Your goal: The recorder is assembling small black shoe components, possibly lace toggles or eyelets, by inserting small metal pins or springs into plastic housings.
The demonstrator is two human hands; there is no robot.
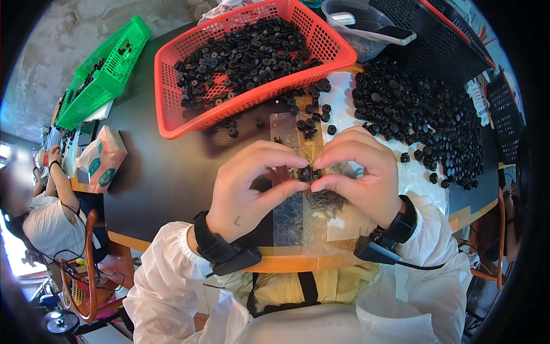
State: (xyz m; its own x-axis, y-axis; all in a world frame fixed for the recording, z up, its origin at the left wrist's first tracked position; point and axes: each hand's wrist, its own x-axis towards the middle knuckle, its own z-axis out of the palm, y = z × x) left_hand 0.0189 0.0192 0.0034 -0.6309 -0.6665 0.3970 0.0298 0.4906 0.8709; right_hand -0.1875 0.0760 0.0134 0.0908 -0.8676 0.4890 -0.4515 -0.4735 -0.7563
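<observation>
My left hand (246,186) pinches a small black plastic part (305,174) between thumb and forefinger. Facing it, my right hand (366,172) closes thumb and fingertips on another small black piece (315,174). The two pieces meet or nearly meet; the fingertips hide the join. Below the right fingers lies a heap of thin metal screws or pins (326,202). Just beyond my hands, several loose black round parts (309,123) are scattered. To the right spreads a large pile of black round-capped knobs (418,114) on a white sheet (409,180).
A red basket (252,98) of black discs stands at the back. Behind the knobs are a clear tub (366,47) with a phone (389,32) on it and a black crate (441,46). Leftward are a tissue pack (106,155), a green basket (109,80) and a seated person (54,223).
</observation>
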